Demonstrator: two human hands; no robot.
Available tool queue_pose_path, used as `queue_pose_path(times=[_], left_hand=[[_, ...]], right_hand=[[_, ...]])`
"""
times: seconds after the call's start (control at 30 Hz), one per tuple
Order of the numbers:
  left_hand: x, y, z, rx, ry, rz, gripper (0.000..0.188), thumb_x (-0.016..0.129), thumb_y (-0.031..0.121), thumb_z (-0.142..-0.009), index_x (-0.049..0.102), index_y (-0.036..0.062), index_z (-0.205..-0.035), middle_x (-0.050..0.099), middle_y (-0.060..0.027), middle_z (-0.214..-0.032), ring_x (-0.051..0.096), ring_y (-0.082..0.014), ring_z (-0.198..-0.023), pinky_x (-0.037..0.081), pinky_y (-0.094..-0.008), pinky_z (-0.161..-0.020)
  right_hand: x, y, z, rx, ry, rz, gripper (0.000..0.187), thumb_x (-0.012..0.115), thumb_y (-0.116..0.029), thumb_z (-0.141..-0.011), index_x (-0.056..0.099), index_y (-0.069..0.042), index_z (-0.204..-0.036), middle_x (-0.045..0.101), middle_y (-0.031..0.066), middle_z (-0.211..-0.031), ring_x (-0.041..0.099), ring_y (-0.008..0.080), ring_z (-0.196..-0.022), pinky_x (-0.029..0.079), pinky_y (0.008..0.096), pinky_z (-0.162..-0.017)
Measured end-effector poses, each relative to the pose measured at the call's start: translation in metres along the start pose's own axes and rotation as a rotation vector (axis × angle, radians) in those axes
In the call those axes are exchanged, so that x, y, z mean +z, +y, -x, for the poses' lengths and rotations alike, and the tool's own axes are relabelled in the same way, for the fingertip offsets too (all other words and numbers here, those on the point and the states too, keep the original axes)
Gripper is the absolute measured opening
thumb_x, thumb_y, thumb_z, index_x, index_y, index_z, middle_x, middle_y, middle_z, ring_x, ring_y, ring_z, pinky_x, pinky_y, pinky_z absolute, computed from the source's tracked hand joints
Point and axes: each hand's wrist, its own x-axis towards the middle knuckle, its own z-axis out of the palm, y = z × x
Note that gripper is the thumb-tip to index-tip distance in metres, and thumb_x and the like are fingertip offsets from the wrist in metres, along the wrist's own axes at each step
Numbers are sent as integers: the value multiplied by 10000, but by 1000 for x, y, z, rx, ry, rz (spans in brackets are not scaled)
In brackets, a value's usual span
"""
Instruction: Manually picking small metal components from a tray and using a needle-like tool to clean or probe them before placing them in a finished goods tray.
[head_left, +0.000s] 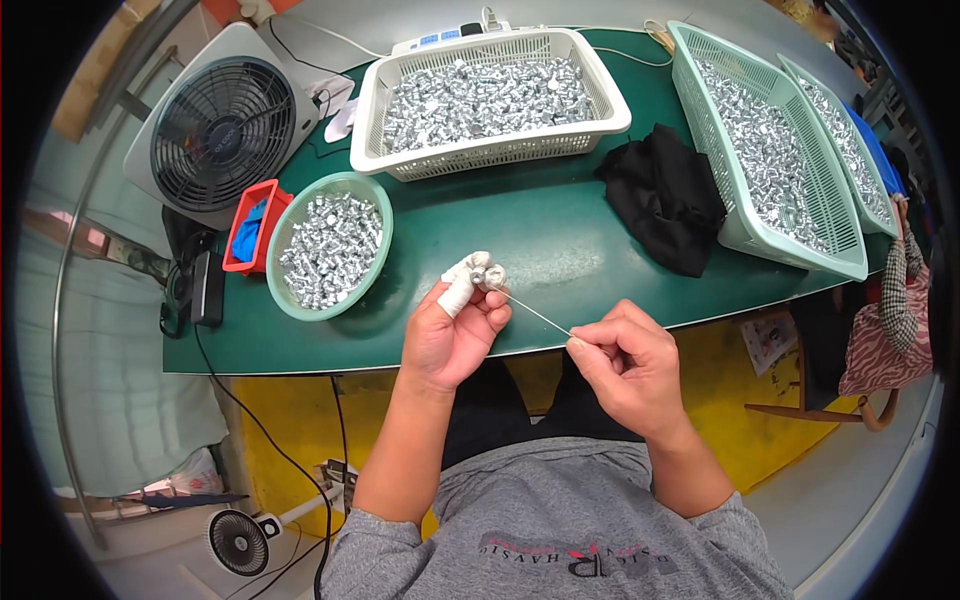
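Two hands (455, 345), one thin rod (540, 316), three rectangular baskets (490, 156), one round basin (386, 235)

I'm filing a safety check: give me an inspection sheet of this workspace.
Surface: dark green tabletop, pale patch near its middle.
Job's things: small silver metal part; thin pale rod or thread, unclear which; silver metal pieces in white rectangular basket, two pale green rectangular baskets, pale green round basin.
Clutter: crumpled black cloth; red plastic box with blue cloth.
Hands: left hand, partly wrapped in white, pinches the part; right hand pinches the rod or thread.
Cables: black cable, hanging left.
Surroundings: square grey fan, yellow floor.
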Motion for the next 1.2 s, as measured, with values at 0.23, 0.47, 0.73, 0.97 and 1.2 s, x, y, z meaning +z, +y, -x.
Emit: queue_pose_path(times=[0.23, 0.47, 0.73, 0.97, 1.2], left_hand=[[-2, -1, 3, -1, -8, -6, 341, 575, 167, -1001, 561, 5, -1301, 606, -111, -1125, 541, -187, -922, 462, -316, -780], [1, -2, 4, 6, -5, -63, 302, 564, 151, -1010, 583, 9, -1275, 627, -114, -1127, 559, -190, -933, 474, -328, -776], [7, -13, 6, 109, 71, -301, 231, 565, 92, -1021, 602, 5, -1231, 654, -98, -1062, 612, -177, -901, 512, -324, -760], [21, -34, 14, 420, 246, -932, 176, 602, 30, -998, 618, 4, -1172, 668, -107, -1054, 637, -163, -870, 550, -308, -752], [25, -15, 16, 78, 79, -241, 133, 605, -16, -980, 625, -10, -1112, 663, -108, -1033, 629, -161, -827, 534, -284, -737]], right_hand=[[4, -7, -4, -19, 4, 25, 70, 745, 41, -835, 727, -6, -885, 556, 5, -740, 443, 37, -581, 326, 208, -503], [2, -15, -5, -52, 9, 85, 71, 745, 43, -825, 720, -3, -873, 555, 15, -722, 451, 47, -558, 328, 218, -483], [-5, -15, -6, -119, 3, 169, 70, 743, 50, -816, 714, 3, -859, 549, 25, -713, 452, 55, -538, 328, 227, -469], [-4, -4, -1, -185, 95, 215, 67, 744, 48, -818, 717, 6, -862, 532, 20, -708, 449, 56, -538, 326, 222, -472], [-24, 17, -7, 120, -119, -301, 39, 736, 30, -847, 725, 7, -876, 538, 4, -744, 454, 51, -609, 348, 211, -542]])
